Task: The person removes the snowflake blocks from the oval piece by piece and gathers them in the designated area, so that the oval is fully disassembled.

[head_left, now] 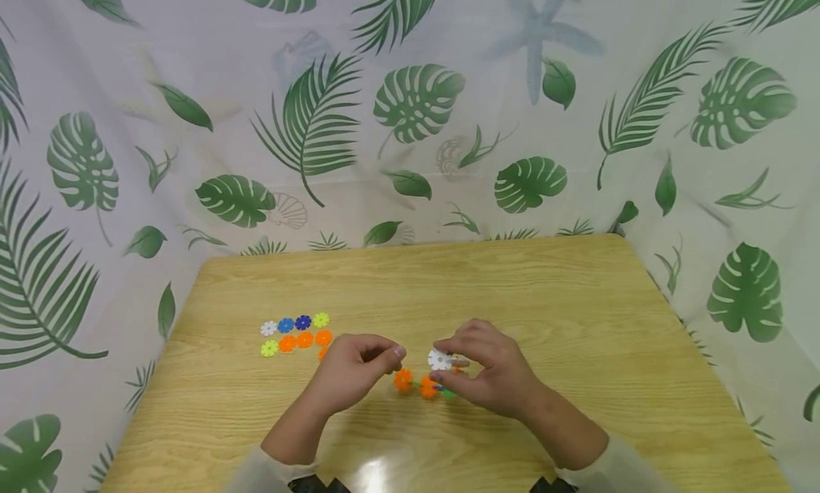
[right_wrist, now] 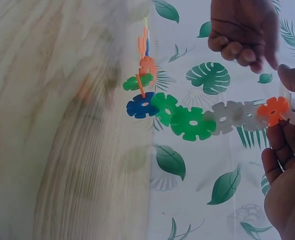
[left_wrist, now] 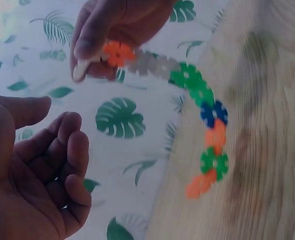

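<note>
My right hand (head_left: 493,372) pinches a white notched plastic disc (head_left: 439,359) between thumb and fingers. This disc ends a chain of interlocking flower-shaped discs (right_wrist: 193,123). Orange, clear-white, green and blue pieces make up the chain, which hangs in a curve in the left wrist view, an orange disc (left_wrist: 201,185) at its lower end. My left hand (head_left: 355,368) is held to the left of the white disc, apart from the chain. Its fingers (left_wrist: 77,150) are loosely curled with nothing between them and the thumb.
Loose discs lie in rows on the left of the wooden table (head_left: 512,287): a white one (head_left: 269,328), blue ones (head_left: 285,325), yellow-green ones (head_left: 270,348) and several orange ones (head_left: 305,339). A leaf-printed cloth (head_left: 416,194) hangs behind the table and along its sides.
</note>
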`<state>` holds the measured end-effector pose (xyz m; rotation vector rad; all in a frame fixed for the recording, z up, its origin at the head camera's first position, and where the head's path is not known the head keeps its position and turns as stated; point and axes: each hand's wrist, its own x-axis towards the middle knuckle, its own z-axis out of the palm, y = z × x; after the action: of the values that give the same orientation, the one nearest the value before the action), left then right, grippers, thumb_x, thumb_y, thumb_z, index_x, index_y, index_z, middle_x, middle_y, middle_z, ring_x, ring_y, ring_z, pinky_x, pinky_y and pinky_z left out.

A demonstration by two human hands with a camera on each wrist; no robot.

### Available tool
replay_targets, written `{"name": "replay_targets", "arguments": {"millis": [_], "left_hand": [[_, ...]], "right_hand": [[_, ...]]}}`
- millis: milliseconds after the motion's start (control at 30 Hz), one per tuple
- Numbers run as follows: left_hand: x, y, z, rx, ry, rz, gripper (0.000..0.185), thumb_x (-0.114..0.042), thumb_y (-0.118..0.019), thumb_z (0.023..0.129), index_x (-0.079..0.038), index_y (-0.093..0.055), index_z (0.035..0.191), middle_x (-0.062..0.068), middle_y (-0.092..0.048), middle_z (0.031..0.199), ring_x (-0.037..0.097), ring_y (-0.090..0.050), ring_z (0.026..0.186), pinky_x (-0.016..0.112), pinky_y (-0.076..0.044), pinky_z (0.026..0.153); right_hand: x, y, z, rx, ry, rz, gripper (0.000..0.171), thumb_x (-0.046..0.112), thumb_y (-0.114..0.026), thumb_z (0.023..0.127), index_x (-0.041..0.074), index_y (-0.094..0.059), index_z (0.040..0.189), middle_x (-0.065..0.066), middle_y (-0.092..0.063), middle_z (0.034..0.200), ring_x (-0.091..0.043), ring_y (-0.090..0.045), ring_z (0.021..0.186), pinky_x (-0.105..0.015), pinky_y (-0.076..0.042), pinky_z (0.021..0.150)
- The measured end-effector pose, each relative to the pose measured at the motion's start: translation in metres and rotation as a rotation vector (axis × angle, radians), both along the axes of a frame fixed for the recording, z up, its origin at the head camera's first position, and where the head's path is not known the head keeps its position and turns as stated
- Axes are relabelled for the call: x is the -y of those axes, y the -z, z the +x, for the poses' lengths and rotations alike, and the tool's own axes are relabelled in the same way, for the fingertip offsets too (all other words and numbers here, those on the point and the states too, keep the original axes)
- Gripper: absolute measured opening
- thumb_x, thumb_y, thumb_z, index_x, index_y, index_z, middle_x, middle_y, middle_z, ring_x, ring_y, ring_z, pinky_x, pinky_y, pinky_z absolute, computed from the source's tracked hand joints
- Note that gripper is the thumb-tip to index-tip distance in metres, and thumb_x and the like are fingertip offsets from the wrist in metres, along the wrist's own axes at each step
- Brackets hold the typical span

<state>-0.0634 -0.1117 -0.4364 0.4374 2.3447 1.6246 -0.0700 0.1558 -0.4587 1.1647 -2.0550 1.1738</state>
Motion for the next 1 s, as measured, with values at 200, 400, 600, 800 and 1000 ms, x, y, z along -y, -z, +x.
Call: {"name": "replay_targets", "arguments": {"millis": [200,400,600,800,1000], "left_hand": [[-0.016,-0.004,0.0,0.035,0.103,0.04,0.026,-0.035,-0.068,0.102,-0.014,-0.082,0.103,0.001,-0.076,0.091,0.023,-0.07,0.089,0.045,-0.058,0.081],[-0.022,-0.003,0.0,0.038,0.119,0.027,0.025,-0.035,-0.068,0.102,-0.015,-0.082,0.097,0.0,-0.076,0.087,0.02,-0.069,0.082,0.037,-0.057,0.076],[-0.025,-0.001,0.0,0.039,0.1,0.034,0.026,-0.032,-0.068,0.101,-0.013,-0.081,0.09,0.0,-0.074,0.082,0.018,-0.067,0.08,0.039,-0.056,0.076],[-0.025,-0.001,-0.001,0.061,0.065,0.05,0.026,-0.029,-0.068,0.101,-0.01,-0.08,0.087,0.002,-0.073,0.081,0.018,-0.066,0.081,0.045,-0.055,0.078],[-0.024,-0.002,-0.001,0.049,0.042,0.042,0.027,-0.029,-0.068,0.101,-0.01,-0.079,0.086,0.002,-0.073,0.083,0.019,-0.066,0.082,0.042,-0.054,0.076]], "right_hand": [[0.006,0.002,0.001,-0.001,-0.023,-0.006,0.033,0.026,-0.09,0.084,0.009,-0.078,0.109,0.004,-0.076,0.098,-0.014,-0.063,0.089,-0.023,-0.05,0.082],[0.01,0.001,0.003,-0.023,-0.026,-0.003,0.032,0.025,-0.09,0.083,0.01,-0.078,0.109,0.004,-0.076,0.098,-0.015,-0.064,0.09,-0.028,-0.051,0.083],[0.008,0.001,0.005,-0.007,0.005,0.026,0.038,0.029,-0.091,0.082,0.01,-0.078,0.112,0.006,-0.075,0.1,-0.013,-0.063,0.092,-0.031,-0.05,0.085],[-0.001,0.002,0.007,0.019,0.031,0.003,0.035,0.033,-0.085,0.089,0.012,-0.076,0.115,0.005,-0.073,0.103,-0.015,-0.061,0.096,-0.029,-0.05,0.084],[-0.005,0.003,0.004,-0.02,-0.007,-0.057,0.009,0.017,-0.077,0.095,0.012,-0.078,0.103,0.005,-0.072,0.095,-0.016,-0.059,0.089,-0.027,-0.047,0.082]]}}
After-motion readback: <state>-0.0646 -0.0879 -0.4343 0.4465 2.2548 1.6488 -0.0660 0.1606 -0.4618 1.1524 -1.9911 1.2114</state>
